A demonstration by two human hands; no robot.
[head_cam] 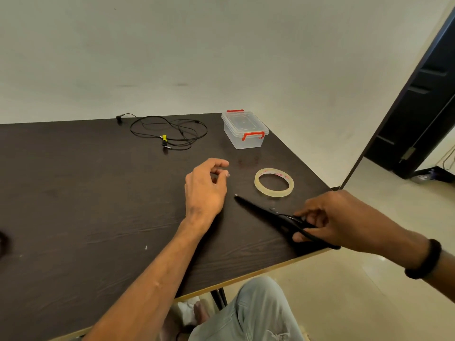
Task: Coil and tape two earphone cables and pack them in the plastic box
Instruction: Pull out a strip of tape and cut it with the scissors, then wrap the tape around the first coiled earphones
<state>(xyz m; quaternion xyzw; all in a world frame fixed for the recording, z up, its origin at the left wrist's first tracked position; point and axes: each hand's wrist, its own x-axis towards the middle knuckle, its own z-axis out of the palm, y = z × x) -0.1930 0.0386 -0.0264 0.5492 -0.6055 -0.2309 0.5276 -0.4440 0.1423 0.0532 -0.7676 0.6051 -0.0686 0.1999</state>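
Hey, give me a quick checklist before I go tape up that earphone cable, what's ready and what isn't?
1. Cut tape piece in left hand: cannot tell; fingers pinch something small, too faint to confirm.
2. Scissors set down: not ok, right hand grips the handles.
3. Earphone cable coiled: not ok, it lies in loose loops.
4. Second cable in sight: not ok, only one bundle clearly shows.
5. Plastic box open: not ok, lid on, red clips down.
6. Tape roll within reach: ok, flat beside the scissors.

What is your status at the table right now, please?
Right hand grips scissors; left hand pinches something small. Earphone cables loose, uncoiled. Plastic box lidded. Nothing in the way.
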